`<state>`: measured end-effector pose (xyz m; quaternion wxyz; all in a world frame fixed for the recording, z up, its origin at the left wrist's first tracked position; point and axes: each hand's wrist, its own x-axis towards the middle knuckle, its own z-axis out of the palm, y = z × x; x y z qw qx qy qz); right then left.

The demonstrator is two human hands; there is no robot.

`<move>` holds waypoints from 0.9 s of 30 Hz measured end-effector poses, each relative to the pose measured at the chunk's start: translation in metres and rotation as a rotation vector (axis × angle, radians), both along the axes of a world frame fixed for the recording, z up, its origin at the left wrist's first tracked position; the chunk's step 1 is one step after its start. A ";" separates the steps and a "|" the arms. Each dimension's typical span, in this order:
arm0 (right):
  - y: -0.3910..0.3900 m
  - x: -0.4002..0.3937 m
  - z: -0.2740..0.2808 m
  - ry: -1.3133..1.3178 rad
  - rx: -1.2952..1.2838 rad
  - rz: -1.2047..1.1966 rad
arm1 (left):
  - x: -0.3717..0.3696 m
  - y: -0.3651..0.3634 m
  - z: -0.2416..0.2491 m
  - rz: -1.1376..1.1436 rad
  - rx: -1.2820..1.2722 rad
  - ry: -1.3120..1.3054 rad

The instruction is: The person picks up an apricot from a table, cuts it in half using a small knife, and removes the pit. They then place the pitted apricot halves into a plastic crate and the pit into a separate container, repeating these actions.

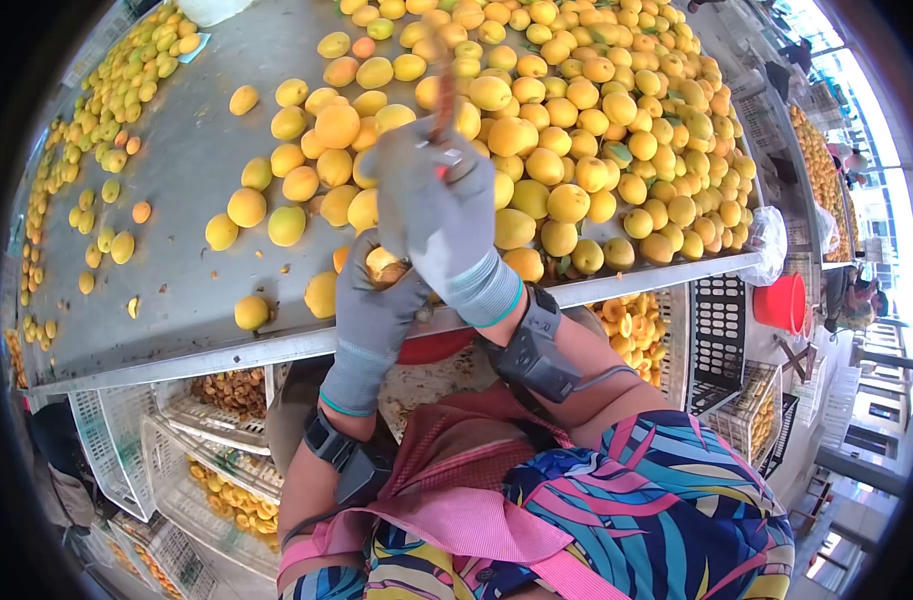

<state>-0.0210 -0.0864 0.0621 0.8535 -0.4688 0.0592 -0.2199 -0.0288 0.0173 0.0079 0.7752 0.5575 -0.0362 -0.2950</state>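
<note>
My left hand (368, 300), in a grey knit glove, is closed around a cut apricot (384, 266) near the table's front edge. The pale, brownish cut side of that fruit faces up. Just above and to the right, my right hand (438, 195), also gloved, is curled round a slim reddish-brown tool (444, 85). Motion blurs the tool, so its exact kind does not show. Whole yellow-orange apricots (566, 205) lie loosely spread and piled just beyond both hands on the metal table (191, 265).
Greener apricots (126, 85) line the table's left side. Below its metal front rim (226, 357) stand crates with cut halves (631, 330) and a crate of brown pieces (231, 393). A red bucket (779, 303) and a plastic bag (766, 245) are at right.
</note>
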 end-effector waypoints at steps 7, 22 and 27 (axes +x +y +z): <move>-0.012 0.010 -0.006 0.099 0.146 0.094 | 0.004 0.008 -0.002 -0.100 0.001 0.002; -0.048 0.006 -0.016 0.099 0.380 -0.255 | 0.017 0.025 0.025 0.018 0.251 -0.325; -0.051 -0.003 -0.024 0.112 0.369 -0.216 | 0.048 0.079 0.012 0.051 0.380 -0.246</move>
